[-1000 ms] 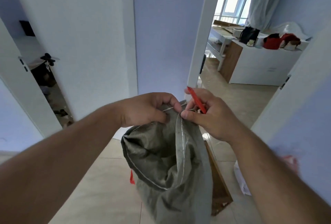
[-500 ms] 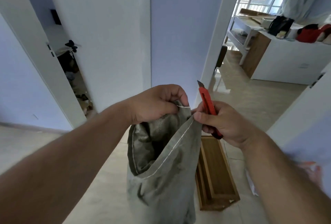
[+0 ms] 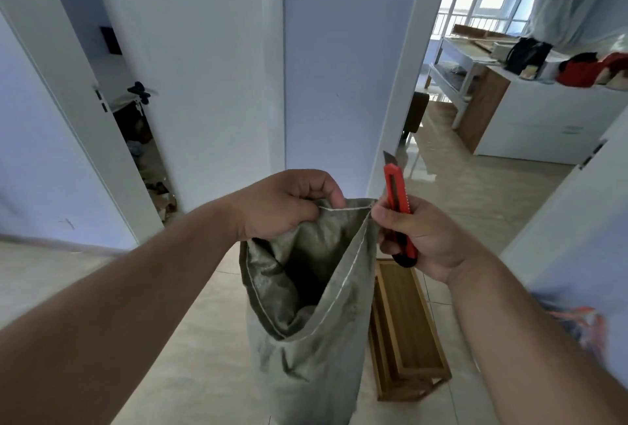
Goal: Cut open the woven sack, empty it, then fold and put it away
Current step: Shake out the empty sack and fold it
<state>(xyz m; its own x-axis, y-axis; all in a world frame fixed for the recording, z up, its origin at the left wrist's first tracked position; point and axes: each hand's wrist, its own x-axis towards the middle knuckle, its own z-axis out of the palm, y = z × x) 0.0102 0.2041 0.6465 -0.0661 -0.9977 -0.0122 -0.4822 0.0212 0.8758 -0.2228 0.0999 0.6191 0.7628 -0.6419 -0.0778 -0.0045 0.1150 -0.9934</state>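
Grey-green woven sack (image 3: 306,339) hangs open-mouthed; left hand (image 3: 285,203) clenches its rim, right hand (image 3: 418,237) pinches opposite rim while gripping red utility knife (image 3: 397,207), blade up

The woven sack (image 3: 306,316) hangs with its mouth gaping, so a hand could pass down inside. A wooden crate (image 3: 404,333) stands just beside it on the right. The tiled floor (image 3: 190,339) to its left lies open.
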